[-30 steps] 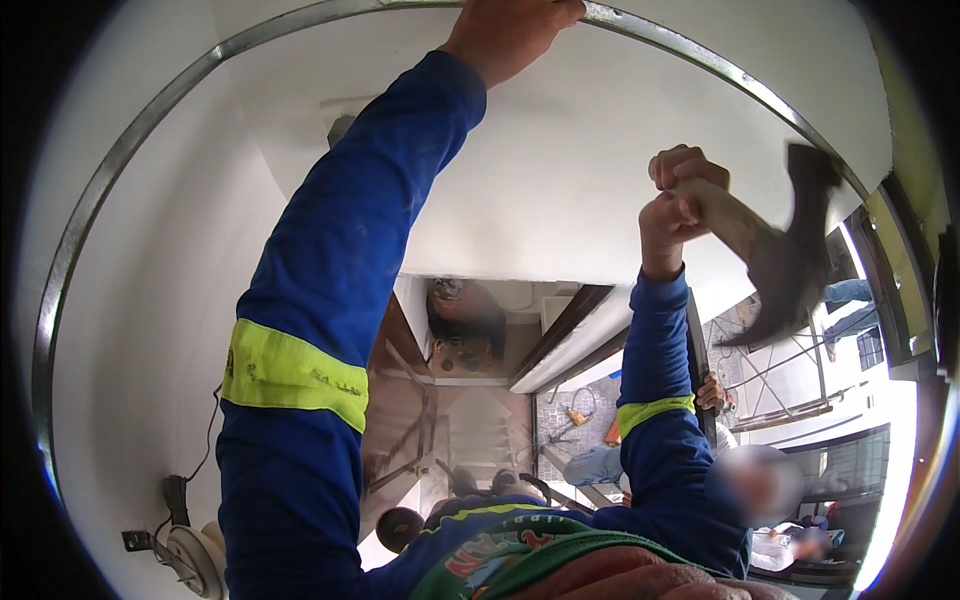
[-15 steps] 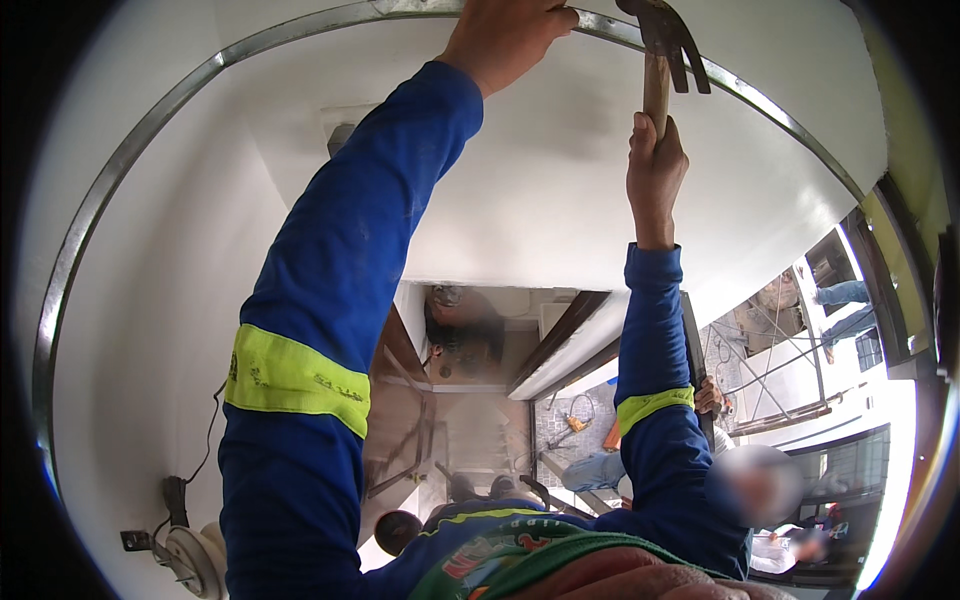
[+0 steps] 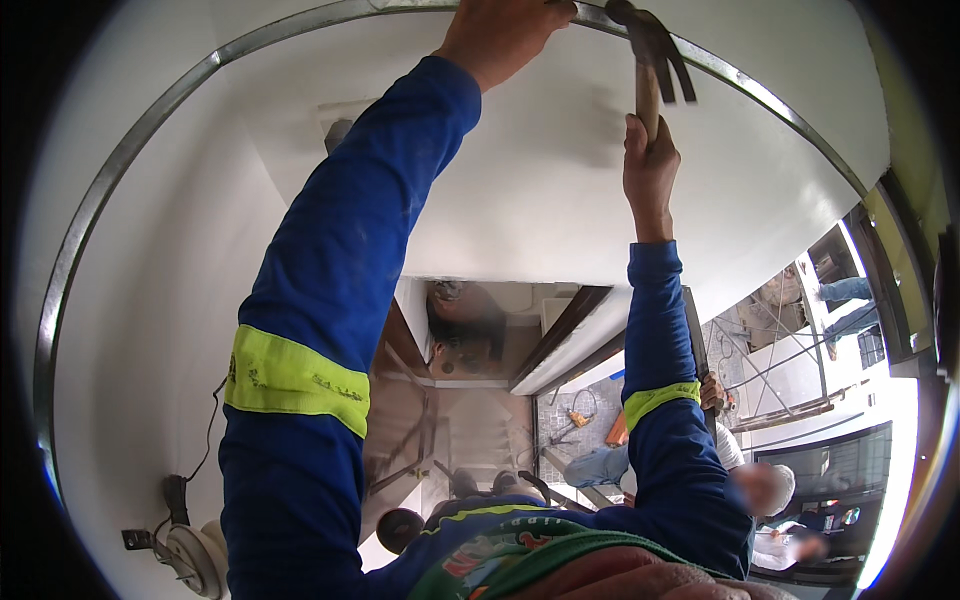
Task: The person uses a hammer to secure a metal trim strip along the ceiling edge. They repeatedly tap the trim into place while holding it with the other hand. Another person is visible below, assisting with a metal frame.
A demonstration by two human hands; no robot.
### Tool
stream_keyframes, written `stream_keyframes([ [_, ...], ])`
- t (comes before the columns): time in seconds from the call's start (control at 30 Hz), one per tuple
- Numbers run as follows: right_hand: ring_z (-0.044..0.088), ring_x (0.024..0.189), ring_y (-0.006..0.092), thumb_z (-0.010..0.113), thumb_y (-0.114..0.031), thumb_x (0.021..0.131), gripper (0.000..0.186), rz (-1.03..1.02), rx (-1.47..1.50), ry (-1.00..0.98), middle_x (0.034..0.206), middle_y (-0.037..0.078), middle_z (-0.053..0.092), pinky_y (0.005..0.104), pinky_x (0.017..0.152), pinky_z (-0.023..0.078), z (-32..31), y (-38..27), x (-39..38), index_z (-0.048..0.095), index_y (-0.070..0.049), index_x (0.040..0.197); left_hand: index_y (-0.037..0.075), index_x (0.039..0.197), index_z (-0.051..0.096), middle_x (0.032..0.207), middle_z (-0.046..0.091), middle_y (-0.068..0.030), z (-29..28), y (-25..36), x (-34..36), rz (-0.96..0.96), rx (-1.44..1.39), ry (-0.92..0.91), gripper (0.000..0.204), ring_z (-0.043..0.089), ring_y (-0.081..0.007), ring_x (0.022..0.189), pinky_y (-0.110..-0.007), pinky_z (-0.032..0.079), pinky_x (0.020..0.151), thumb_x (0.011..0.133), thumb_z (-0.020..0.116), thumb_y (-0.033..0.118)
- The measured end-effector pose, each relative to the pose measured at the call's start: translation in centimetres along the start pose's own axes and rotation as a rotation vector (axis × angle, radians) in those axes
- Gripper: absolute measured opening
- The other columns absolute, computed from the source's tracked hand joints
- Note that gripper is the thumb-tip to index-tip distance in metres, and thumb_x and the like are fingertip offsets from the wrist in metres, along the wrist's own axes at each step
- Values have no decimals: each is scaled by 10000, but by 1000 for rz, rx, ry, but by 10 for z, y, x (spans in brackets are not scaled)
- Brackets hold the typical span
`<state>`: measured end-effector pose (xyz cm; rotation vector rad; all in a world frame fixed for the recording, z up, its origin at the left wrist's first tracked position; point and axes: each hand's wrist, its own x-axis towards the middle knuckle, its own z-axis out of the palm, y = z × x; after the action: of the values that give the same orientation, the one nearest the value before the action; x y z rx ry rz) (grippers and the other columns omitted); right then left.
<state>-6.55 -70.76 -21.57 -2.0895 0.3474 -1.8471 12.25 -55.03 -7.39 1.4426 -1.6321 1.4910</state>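
Note:
A long, shiny metal track (image 3: 118, 158) runs along the white wall, bent into an arc by the lens. At its top, my left hand (image 3: 500, 42) is raised against it, fingers closed at the track's edge; whatever they pinch, if anything, is too small to make out. My right hand (image 3: 652, 175) grips the wooden handle of a claw hammer (image 3: 648, 92). The dark hammer head is up at the track, right of my left hand, with its claw pointing down toward me. Both my arms are stretched upward in blue sleeves with yellow bands.
At the lower left hangs a round whitish fixture (image 3: 190, 560) with a black cord. A person (image 3: 765, 488) is close by at the lower right, and another person's hand (image 3: 712, 392) holds a dark frame edge. Metal scaffolding (image 3: 770, 350) stands beyond, at the right.
The hammer has shifted slightly left, its head closer to my left hand and overlapping the track. My left hand stays at the track. The person at the lower right has moved a little.

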Motion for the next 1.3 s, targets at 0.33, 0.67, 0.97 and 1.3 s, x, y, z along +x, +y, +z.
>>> stream_keyframes([
  [0.33,445,513,88,538,-526,1041,504,-58,8,-24,627,8,511,264,474,368,-15,-41,5,561,-34,934,96,887,694,921,618,-29,-5,-2,-3,28,4,-9,88,642,-205,891,-363,577,749,882,621,145],
  [0.67,492,499,144,567,-420,1050,436,-274,18,4,620,45,539,311,476,390,3,-3,-4,564,-17,886,97,894,700,902,620,-33,0,0,-3,17,12,29,93,648,-209,874,-358,582,736,885,622,147],
  [0.97,417,525,84,532,-697,967,672,-255,324,212,644,26,508,244,461,303,-9,-50,-8,546,-28,902,88,873,697,884,615,-39,-1,-3,-5,41,-25,35,86,647,-210,867,-357,581,724,874,629,142],
  [1.3,427,529,78,581,-487,1029,490,-122,281,66,656,-3,521,244,480,346,3,-14,-3,521,-35,849,95,831,681,868,611,-36,2,1,-3,15,-6,59,100,647,-217,863,-362,579,716,889,633,160],
])
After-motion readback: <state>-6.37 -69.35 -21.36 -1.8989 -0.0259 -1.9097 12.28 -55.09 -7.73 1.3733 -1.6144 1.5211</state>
